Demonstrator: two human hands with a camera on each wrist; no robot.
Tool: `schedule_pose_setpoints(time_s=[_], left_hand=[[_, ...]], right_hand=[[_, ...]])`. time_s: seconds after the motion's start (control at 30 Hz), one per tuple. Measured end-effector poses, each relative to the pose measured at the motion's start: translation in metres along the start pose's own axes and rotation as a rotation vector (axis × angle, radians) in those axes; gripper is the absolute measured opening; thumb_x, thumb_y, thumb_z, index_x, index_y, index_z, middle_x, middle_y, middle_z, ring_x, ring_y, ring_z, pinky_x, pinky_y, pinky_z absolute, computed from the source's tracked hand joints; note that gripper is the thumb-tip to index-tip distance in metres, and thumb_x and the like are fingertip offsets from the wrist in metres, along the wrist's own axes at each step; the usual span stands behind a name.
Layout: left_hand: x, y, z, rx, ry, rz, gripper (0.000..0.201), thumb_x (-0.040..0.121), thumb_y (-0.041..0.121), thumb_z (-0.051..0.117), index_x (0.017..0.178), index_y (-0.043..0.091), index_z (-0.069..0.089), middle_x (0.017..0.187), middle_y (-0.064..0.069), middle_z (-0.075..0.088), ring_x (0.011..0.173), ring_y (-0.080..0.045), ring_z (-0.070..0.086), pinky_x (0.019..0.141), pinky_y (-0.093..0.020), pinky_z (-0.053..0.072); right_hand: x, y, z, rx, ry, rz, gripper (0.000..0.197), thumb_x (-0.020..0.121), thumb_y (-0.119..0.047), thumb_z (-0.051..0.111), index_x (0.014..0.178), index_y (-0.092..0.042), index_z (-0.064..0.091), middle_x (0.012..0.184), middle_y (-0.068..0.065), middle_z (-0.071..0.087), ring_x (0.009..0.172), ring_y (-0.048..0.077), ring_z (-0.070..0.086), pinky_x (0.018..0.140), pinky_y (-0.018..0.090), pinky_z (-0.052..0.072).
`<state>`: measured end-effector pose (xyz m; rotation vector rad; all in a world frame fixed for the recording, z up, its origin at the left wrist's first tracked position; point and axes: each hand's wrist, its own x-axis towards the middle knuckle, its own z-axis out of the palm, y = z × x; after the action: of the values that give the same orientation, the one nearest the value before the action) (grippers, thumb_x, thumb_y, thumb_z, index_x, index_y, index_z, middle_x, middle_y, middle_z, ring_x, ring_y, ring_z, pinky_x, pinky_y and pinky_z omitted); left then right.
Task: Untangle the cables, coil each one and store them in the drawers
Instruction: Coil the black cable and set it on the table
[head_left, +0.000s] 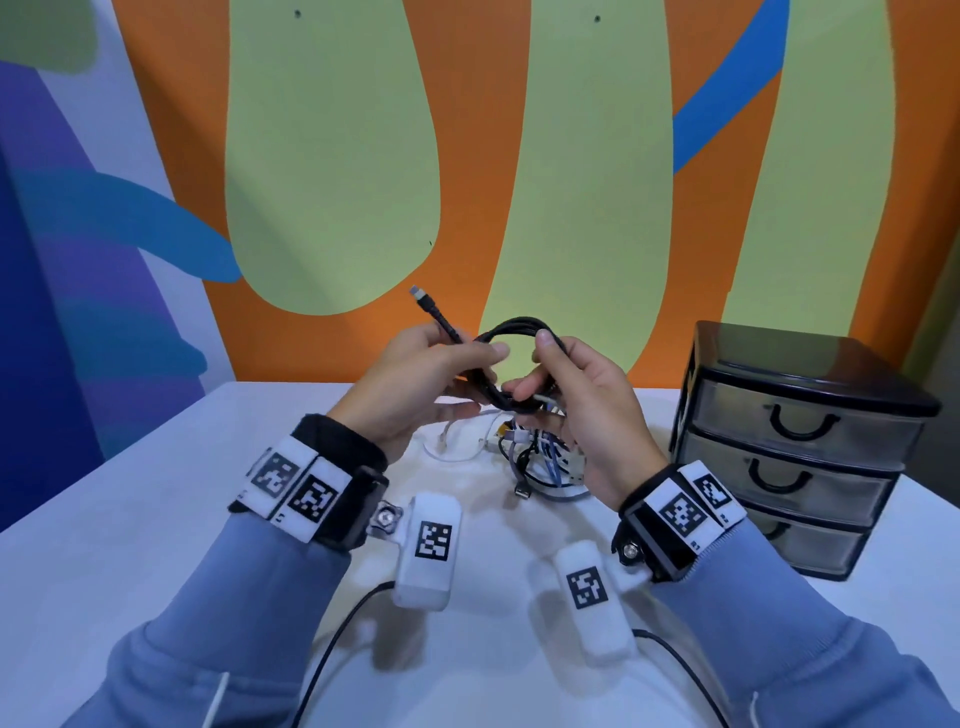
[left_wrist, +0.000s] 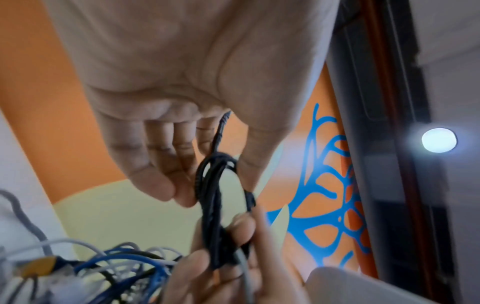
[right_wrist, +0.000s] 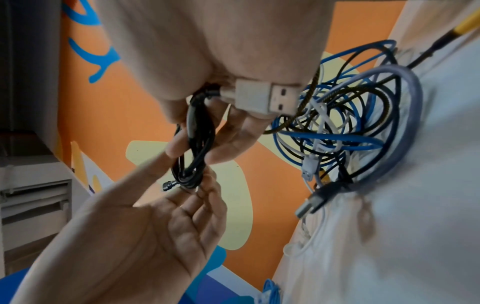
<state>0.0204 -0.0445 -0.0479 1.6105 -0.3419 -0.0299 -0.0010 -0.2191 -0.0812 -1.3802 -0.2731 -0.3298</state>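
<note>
A black cable coil (head_left: 511, 358) hangs in the air above the table, held between both hands. My left hand (head_left: 431, 379) pinches its left side, and the cable's free plug end (head_left: 422, 299) sticks up past the thumb. My right hand (head_left: 566, 395) grips the coil's right side with thumb on top; a grey USB plug (right_wrist: 265, 97) lies under its palm. In the wrist views the black coil (left_wrist: 215, 205) (right_wrist: 194, 148) runs between the fingers of both hands. A tangle of blue, white and black cables (head_left: 540, 462) (right_wrist: 345, 115) lies on the table below.
A black three-drawer unit (head_left: 795, 447) with smoky drawers, all shut, stands at the right on the white table (head_left: 156, 519). A painted wall rises behind the table. A clear cable loop (head_left: 452, 447) lies left of the tangle.
</note>
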Motion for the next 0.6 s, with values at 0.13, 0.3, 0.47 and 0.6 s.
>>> schedule_pose_setpoints(time_s=[0.13,0.3,0.47,0.6], left_hand=[[0.000,0.000,-0.002,-0.153,-0.068,0.024,0.018,0.103,0.011,0.063,0.120,0.012,0.068,0.112,-0.014,0.078,0.097,-0.022,0.072,0.096,-0.040,0.055],[0.007,-0.007,0.001,-0.310,0.047,0.006,0.011,0.107,0.010,0.057,0.112,0.013,0.067,0.106,-0.010,0.077,0.094,-0.018,0.072,0.088,-0.034,0.056],[0.010,-0.010,0.004,-0.458,0.158,0.071,0.012,0.105,0.009,0.062,0.113,0.013,0.070,0.094,-0.002,0.074,0.082,-0.013,0.063,0.077,-0.026,0.055],[0.010,-0.011,0.006,-0.403,0.165,0.140,0.017,0.100,0.018,0.071,0.116,0.012,0.070,0.098,-0.002,0.076,0.084,-0.011,0.062,0.076,-0.023,0.054]], right_hand=[[0.005,0.000,-0.008,0.115,0.106,0.081,0.027,0.104,-0.039,0.061,0.096,-0.014,0.063,0.068,0.001,0.067,0.086,0.020,0.073,0.066,0.030,0.060],[0.005,-0.007,-0.009,0.216,0.078,0.158,0.032,0.104,-0.039,0.061,0.084,-0.014,0.063,0.074,0.003,0.073,0.090,0.021,0.076,0.074,0.033,0.060],[0.005,-0.009,-0.009,0.227,0.074,0.182,0.030,0.104,-0.042,0.062,0.084,-0.018,0.062,0.078,0.000,0.069,0.078,0.018,0.066,0.059,0.027,0.059],[0.008,-0.005,-0.011,0.202,0.071,0.220,0.026,0.101,-0.045,0.065,0.092,-0.021,0.061,0.073,-0.005,0.064,0.083,0.020,0.056,0.055,0.027,0.058]])
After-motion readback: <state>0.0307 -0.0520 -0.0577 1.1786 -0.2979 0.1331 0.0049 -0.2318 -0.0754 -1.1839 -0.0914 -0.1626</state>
